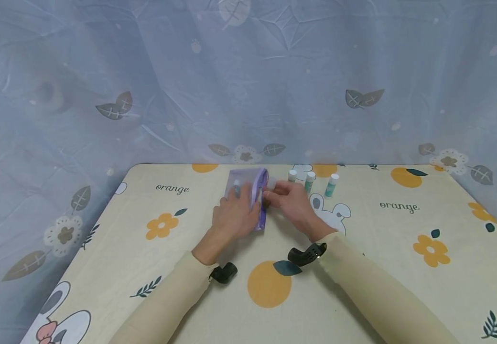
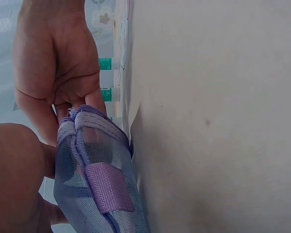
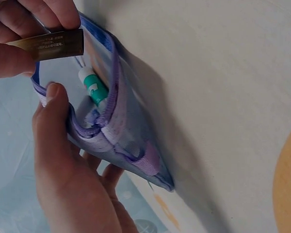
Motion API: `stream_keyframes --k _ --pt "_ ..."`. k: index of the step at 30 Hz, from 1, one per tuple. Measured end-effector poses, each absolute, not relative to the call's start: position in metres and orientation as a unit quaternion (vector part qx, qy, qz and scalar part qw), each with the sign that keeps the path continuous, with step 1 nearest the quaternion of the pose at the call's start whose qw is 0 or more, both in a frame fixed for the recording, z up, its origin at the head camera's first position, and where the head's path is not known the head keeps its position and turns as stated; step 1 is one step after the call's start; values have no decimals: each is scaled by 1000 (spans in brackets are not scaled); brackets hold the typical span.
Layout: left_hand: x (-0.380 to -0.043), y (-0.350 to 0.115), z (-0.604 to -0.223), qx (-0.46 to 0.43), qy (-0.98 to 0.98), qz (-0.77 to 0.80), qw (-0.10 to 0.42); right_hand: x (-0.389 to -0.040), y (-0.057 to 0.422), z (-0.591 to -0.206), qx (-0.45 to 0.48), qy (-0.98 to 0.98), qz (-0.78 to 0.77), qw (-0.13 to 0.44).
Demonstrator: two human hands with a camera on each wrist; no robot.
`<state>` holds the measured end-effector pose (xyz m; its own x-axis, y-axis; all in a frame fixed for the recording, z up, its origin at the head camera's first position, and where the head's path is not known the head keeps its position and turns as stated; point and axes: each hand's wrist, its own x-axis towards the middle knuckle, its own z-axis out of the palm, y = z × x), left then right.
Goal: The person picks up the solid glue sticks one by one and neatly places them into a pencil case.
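A translucent mesh pouch (image 1: 260, 222) with purple edging stands on the table, its mouth facing right. My left hand (image 1: 235, 212) grips it from the left; in the right wrist view the thumb (image 3: 57, 94) presses the rim and the mouth gapes. Inside lies a green-and-white glue stick (image 3: 94, 87). At the mouth, my right hand (image 1: 291, 200) pinches a small dark brown stick-shaped item (image 3: 56, 45) with fine pale print, its kind unclear. In the left wrist view the pouch (image 2: 89, 165) hides the right fingertips.
Behind and right of my right hand stand three similar glue sticks with white caps: a left one (image 1: 292, 175), a middle one (image 1: 310, 182) and a right one (image 1: 331, 186). A patterned cloth (image 1: 197, 296) covers the table; a blue-grey curtain (image 1: 248, 86) hangs behind.
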<state>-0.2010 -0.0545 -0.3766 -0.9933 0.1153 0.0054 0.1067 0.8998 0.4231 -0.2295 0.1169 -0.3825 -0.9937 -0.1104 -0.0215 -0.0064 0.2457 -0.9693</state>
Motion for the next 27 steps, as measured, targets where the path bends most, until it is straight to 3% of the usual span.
stream_keyframes --k 27 --pt "-202 -53 -376 51 975 217 17 -225 108 -390 -36 831 -553 48"
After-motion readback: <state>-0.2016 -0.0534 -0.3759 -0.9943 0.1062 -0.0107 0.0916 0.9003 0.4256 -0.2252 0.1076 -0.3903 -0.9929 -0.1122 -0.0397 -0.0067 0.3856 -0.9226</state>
